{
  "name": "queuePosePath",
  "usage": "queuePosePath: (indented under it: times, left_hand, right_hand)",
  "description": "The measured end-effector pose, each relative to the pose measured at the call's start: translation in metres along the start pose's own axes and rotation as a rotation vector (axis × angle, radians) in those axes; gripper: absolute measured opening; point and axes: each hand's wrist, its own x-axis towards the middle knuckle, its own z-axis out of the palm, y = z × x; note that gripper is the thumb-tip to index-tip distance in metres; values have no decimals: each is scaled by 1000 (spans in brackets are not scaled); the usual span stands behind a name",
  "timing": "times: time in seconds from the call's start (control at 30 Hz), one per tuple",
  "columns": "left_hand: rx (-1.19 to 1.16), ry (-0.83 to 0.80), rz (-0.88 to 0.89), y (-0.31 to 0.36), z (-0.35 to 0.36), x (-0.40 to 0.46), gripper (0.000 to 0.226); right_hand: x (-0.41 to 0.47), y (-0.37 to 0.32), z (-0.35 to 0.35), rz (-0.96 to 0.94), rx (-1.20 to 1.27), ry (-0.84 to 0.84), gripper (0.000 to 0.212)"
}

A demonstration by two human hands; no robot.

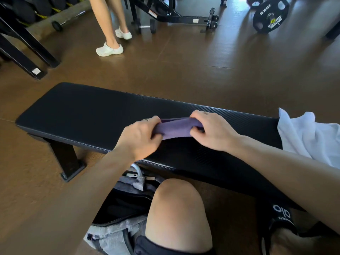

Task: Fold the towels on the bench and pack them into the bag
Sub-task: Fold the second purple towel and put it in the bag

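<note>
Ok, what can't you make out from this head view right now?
- Small purple cloth towel: both ends covered by left hand and right hand; fold state unclear.
- White terry towel: cut off by right edge.
- Grey fabric bag: inside dark, partly behind knee.

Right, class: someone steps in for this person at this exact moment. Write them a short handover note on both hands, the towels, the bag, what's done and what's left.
Left hand: gripping the left end of the purple towel.
Right hand: gripping its right end, over the middle of the bench.
White towel: unfolded, on the bench's right end.
Bag: grey, open, on the floor in front of the bench by the knee.
Done: purple towel partly bunched or folded; cannot tell how far.
Left: finish it, fold the white one, pack both.
</note>
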Motion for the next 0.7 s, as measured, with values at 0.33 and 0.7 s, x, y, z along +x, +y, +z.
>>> queuePosePath:
  times: [0.33, 0.7]
  left_hand:
    - [-404, -107, -590, 4, 5, 14, 38]
    - [-350, -358, -692, -1, -16, -16, 35]
  right_hand:
    - [16, -16, 8, 503, 276, -183, 30]
    - [1, -40, 1, 462, 261, -382, 23]
